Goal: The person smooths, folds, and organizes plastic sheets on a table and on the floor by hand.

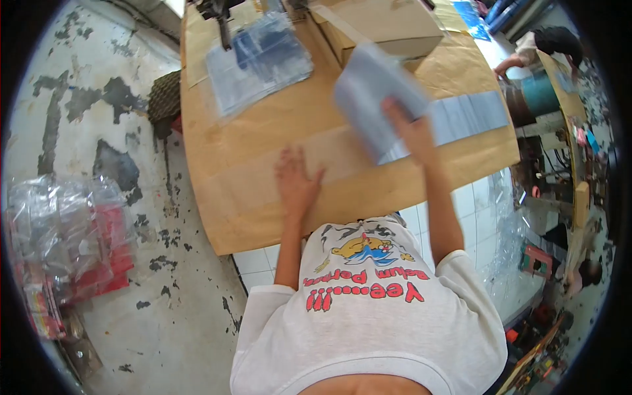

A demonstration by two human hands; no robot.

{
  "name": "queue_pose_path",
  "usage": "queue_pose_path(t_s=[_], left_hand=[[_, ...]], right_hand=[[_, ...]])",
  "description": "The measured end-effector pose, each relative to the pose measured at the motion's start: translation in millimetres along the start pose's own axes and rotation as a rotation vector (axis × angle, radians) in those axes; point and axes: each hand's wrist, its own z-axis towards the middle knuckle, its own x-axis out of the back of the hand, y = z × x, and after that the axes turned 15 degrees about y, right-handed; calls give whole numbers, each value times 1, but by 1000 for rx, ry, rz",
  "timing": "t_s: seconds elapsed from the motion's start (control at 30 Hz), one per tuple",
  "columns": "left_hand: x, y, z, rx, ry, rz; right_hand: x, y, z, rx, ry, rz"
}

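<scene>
My right hand [411, 131] grips a blue-grey plastic sheet [375, 99], raised and tilted over the table and blurred by motion. Behind it, a row of overlapping blue-grey plastic sheets [471, 118] stretches along the table to the right. My left hand [296, 181] rests with fingers spread on a pale, see-through strip [336, 155] lying on the brown-covered table [243, 230]. A stack of clear plastic sheets [260, 66] lies farther back on the left.
A cardboard box [395, 43] stands at the back, beside a dark metal machine part [220, 16]. At right, another person's hand [513, 64] is near a teal cylinder [540, 95]. Plastic packs [72, 230] lie at far left, by the worn wall.
</scene>
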Motion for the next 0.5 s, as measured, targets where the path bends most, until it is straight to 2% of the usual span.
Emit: queue_pose_path(t_s=[0.03,0.07,0.13,0.17,0.2,0.27,0.33,0.37,0.4,0.47,0.5], left_hand=[[4,-14,0,45,27,28],[9,-35,1,89,54,57],[14,-97,-9,212,104,98],[22,-124,-11,276,71,236],[25,-155,-16,366,109,264],[38,-226,-29,506,144,316],[65,-280,-33,659,106,418],[81,-294,-34,761,65,503],[89,-301,-36,807,150,502],[101,-311,-37,897,320,496],[99,-310,-36,838,420,364]], right_hand=[[38,-32,17,-32,98,-144],[85,-28,44,197,265,-38],[157,-102,63,251,566,77],[174,-137,64,269,687,213],[232,-133,93,526,715,166],[296,-156,126,411,876,330],[387,-136,182,479,874,250],[437,-114,209,403,993,97],[483,-81,233,319,1109,-57],[484,-30,228,272,1317,-425],[471,-4,218,386,1314,-526]])
